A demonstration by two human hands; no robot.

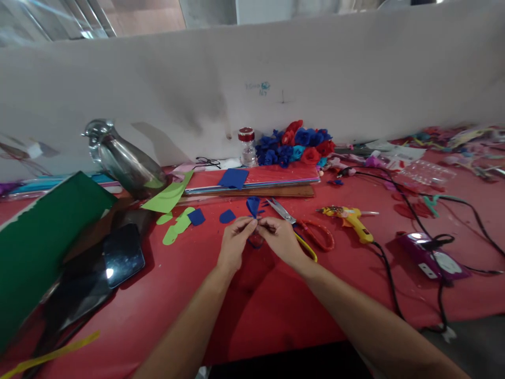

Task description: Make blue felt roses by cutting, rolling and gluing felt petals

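Note:
Close together over the red table, my left hand and my right hand pinch the lower end of a small blue paper flower between the fingertips. Its blue petal stands upright above the fingers; the pinched end is hidden. Just beyond my right hand lie open scissors with red and yellow handles. Left of my left hand are cut blue paper petals and several light green paper pieces.
A yellow glue gun with a black cord lies at right, near a purple power strip. Behind are stacked paper sheets, a jar and blue and red flowers. A metal jug and phone are left.

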